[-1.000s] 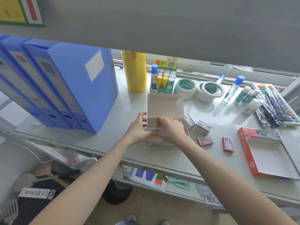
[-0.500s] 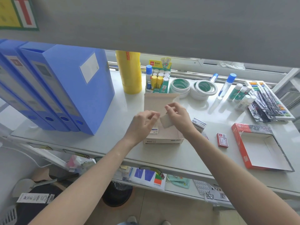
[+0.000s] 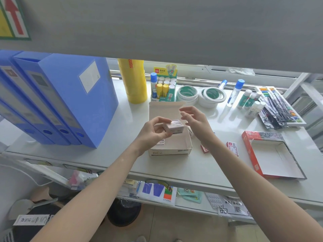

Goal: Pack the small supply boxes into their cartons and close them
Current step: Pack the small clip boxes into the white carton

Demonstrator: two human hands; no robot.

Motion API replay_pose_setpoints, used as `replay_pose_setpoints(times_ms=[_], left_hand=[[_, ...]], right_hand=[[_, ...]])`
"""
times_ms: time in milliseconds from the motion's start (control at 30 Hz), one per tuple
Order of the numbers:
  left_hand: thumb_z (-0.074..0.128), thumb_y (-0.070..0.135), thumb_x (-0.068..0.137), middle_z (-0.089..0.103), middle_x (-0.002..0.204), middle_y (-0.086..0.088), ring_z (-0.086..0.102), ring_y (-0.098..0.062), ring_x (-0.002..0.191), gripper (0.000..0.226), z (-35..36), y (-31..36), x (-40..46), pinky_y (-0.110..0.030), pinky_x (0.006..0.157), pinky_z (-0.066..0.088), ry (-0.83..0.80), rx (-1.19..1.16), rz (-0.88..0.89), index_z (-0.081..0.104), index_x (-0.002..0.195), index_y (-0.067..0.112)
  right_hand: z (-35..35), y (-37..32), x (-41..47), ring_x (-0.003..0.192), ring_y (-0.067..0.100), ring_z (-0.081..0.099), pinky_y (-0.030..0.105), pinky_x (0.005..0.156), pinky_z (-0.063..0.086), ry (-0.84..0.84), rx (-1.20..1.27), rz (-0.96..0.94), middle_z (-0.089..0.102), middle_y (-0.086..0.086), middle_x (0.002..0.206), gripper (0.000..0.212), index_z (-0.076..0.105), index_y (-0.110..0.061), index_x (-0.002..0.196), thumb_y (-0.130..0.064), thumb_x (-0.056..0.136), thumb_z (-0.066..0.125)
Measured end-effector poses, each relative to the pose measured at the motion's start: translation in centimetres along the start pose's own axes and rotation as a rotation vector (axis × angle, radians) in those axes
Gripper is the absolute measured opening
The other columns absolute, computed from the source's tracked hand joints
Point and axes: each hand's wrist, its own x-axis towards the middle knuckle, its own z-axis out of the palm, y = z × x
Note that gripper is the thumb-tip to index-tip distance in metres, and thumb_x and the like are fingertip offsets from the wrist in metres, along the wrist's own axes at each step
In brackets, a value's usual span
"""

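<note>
**On the bench, a small box held above its open carton**

On the white bench (image 3: 201, 165), the largest things are the blue file boxes (image 3: 57, 100) standing upright at the left. At the right lies a red carton (image 3: 248, 142), open and flat, its white inside facing up. At the back stand a stack of yellow tape rolls (image 3: 133, 81), a display box of glue sticks (image 3: 165, 85) and two piles of white tape rolls (image 3: 201, 96).

In the middle sits a beige carton (image 3: 170, 148), its lid (image 3: 163, 110) folded up and back. One small box lies inside against its left wall; how many more it holds is hidden by the hands.

The left hand (image 3: 153, 132) is raised over this carton, its grip pinching a small white box (image 3: 173, 127) between thumb and fingertips, clear of the carton floor. The right hand (image 3: 196, 121) hovers just beside that box, grip spread and fingers loosely curled, touching nothing that can be seen.

To the right of the beige carton, a small red-and-white box (image 3: 232, 148) lies on the bench, well apart from the red carton. Another red box (image 3: 204, 148) shows partly from under the right forearm.
</note>
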Motion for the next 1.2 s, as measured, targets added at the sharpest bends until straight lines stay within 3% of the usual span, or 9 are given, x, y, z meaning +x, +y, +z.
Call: replay_pose_setpoints(times_ms=[67,167,367,533,633,767,933,1100,1200], left_hand=[[0.07,0.001,0.079,0.067,0.108,-0.002,0.067,-0.003,0.098,0.031,0.1,0.1,-0.1,-0.025,0.088,0.055,0.0,-0.011,0.013,0.06,0.104,0.017],[0.07,-0.001,0.078,0.063,0.116,-0.002,0.063,-0.009,0.107,0.041,0.3,0.2,0.0,-0.028,0.093,0.053,0.008,0.001,0.037,0.053,0.111,0.017],[0.069,-0.002,0.078,0.058,0.12,-0.002,0.061,-0.009,0.108,0.056,0.6,0.2,0.2,-0.03,0.094,0.052,0.013,-0.022,0.054,0.042,0.119,0.024],[0.069,-0.001,0.078,0.057,0.12,-0.001,0.06,-0.007,0.106,0.057,0.6,0.1,0.2,-0.021,0.088,0.053,0.021,-0.004,0.066,0.042,0.121,0.024],[0.074,0.008,0.076,0.057,0.116,0.001,0.058,-0.01,0.106,0.058,0.9,0.0,0.1,-0.016,0.083,0.052,0.155,0.092,0.135,0.043,0.122,0.022],[0.079,0.024,0.072,0.055,0.112,0.004,0.055,0.001,0.097,0.062,1.8,-0.2,0.1,-0.018,0.076,0.05,0.356,0.304,0.298,0.044,0.123,0.023],[0.078,0.03,0.072,0.051,0.109,-0.002,0.054,-0.017,0.101,0.065,2.6,-0.9,0.2,-0.032,0.079,0.053,0.378,0.567,0.495,0.04,0.123,0.026],[0.077,0.027,0.074,0.045,0.117,-0.005,0.054,-0.009,0.092,0.063,2.5,-0.9,-0.1,-0.028,0.073,0.056,0.345,0.626,0.546,0.036,0.122,0.026],[0.08,0.035,0.068,0.043,0.124,-0.005,0.052,-0.014,0.097,0.075,1.4,-1.3,-0.2,-0.029,0.081,0.05,0.327,0.627,0.479,0.035,0.127,0.025]], right_hand=[[-0.4,0.3,0.1,0.094,0.017,0.06,0.038,0.09,0.048,0.001,-0.015,0.047,0.063,0.001,0.099,0.019,0.063,-0.017,0.104,-0.016,0.093,0.048],[-0.7,0.4,-0.1,0.092,0.017,0.058,0.039,0.089,0.048,-0.058,-0.03,0.073,0.061,0.004,0.102,0.027,0.062,-0.015,0.107,-0.008,0.092,0.041],[-0.5,0.5,-0.4,0.097,0.02,0.06,0.034,0.085,0.05,-0.127,-0.114,0.045,0.063,0.006,0.107,0.033,0.061,-0.023,0.105,-0.004,0.088,0.039],[-0.4,0.5,-0.5,0.096,0.02,0.059,0.018,0.072,0.046,-0.136,-0.169,-0.008,0.058,0.006,0.112,0.031,0.061,-0.016,0.111,-0.006,0.086,0.047],[-0.3,0.6,-0.2,0.083,0.022,0.059,0.019,0.065,0.044,0.038,-0.311,0.016,0.059,0.008,0.1,0.021,0.059,-0.011,0.108,-0.015,0.089,0.051],[0.1,-0.3,-0.4,0.06,0.025,0.065,0.03,0.055,0.049,-0.159,-0.136,0.266,0.069,0.012,0.082,0.03,0.052,-0.009,0.105,-0.037,0.094,0.047],[1.1,-1.2,-0.7,0.076,0.018,0.069,0.035,0.073,0.058,-0.21,-0.096,0.24,0.068,0.006,0.089,0.052,0.057,-0.006,0.106,-0.054,0.085,0.055],[1.4,-1.2,-0.7,0.077,0.015,0.065,0.039,0.081,0.057,-0.201,-0.08,0.172,0.07,0.004,0.084,0.047,0.059,-0.009,0.109,-0.041,0.077,0.071],[1.2,-0.9,-0.7,0.084,0.018,0.063,0.034,0.078,0.052,-0.176,-0.284,0.079,0.067,0.004,0.095,0.049,0.058,-0.012,0.113,-0.038,0.074,0.074]])
